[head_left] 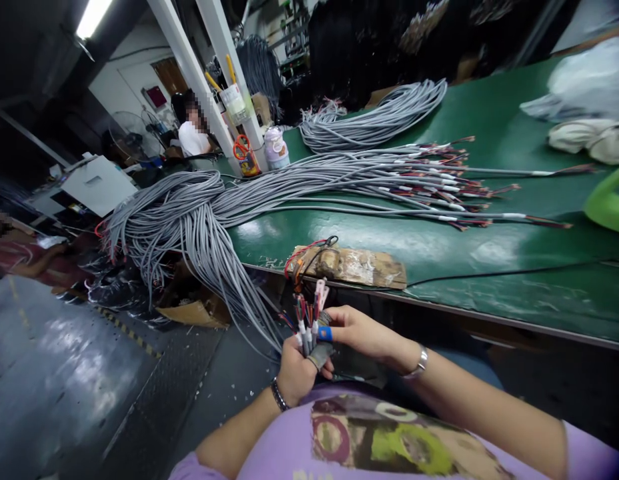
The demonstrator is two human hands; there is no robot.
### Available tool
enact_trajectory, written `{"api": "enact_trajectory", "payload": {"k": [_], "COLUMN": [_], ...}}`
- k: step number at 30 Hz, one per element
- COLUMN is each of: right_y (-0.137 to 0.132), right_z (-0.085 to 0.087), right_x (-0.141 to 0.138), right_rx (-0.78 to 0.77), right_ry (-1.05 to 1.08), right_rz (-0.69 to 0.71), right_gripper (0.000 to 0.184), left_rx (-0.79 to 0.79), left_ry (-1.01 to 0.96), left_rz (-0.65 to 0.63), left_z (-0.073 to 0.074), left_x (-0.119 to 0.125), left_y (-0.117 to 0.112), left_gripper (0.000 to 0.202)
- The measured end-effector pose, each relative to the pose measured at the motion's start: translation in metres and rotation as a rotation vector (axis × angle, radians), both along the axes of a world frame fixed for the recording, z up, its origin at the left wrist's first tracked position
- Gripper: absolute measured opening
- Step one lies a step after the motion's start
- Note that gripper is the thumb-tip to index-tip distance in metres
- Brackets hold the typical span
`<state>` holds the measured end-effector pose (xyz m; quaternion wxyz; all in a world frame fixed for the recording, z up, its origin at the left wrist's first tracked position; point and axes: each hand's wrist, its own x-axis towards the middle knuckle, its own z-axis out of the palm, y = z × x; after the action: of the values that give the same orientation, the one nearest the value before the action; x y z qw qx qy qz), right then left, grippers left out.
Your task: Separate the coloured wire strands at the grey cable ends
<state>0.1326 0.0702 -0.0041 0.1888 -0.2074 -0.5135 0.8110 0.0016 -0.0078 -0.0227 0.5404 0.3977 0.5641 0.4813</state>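
Note:
My left hand [295,371] is wrapped round a small bunch of grey cables [307,341] held upright near my chest. White bands circle these cables near their tips, and thin coloured wires fan out above. Against the right side of the bunch, my right hand [350,329] is closed in a pinch, with blue tape on one digit. A pale pink strip [320,292] sticks up beside its fingertips; whether the fingers grip it or a cable is hidden. Grey coverings show on some fingers. A large heap of grey cables [209,207] drapes over the table's left edge.
On the green table [489,250] lie a worn wooden block [359,265] with wires, a coiled cable bundle [379,120] and a green handle-like object [609,200]. A lilac bottle [276,148] stands by the posts. A cardboard box [194,303] sits below. Other people work at left.

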Motion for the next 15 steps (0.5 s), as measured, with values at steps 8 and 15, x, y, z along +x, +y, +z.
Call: {"api": "enact_trajectory", "payload": {"k": [8, 15], "right_y": [0.005, 0.017], "right_z": [-0.014, -0.027], "right_x": [0.007, 0.007], "right_rx": [-0.025, -0.364], "right_ry": [-0.048, 0.037], "right_rz": [-0.251, -0.405], "right_gripper": [0.033, 0.034], "left_rx": [0.024, 0.022], "left_ry": [-0.145, -0.241], "left_rz": [0.119, 0.186], "left_z": [-0.003, 0.012], "left_x": [-0.001, 0.003], "left_y": [0.0, 0.003], "left_gripper": [0.028, 0.028]}}
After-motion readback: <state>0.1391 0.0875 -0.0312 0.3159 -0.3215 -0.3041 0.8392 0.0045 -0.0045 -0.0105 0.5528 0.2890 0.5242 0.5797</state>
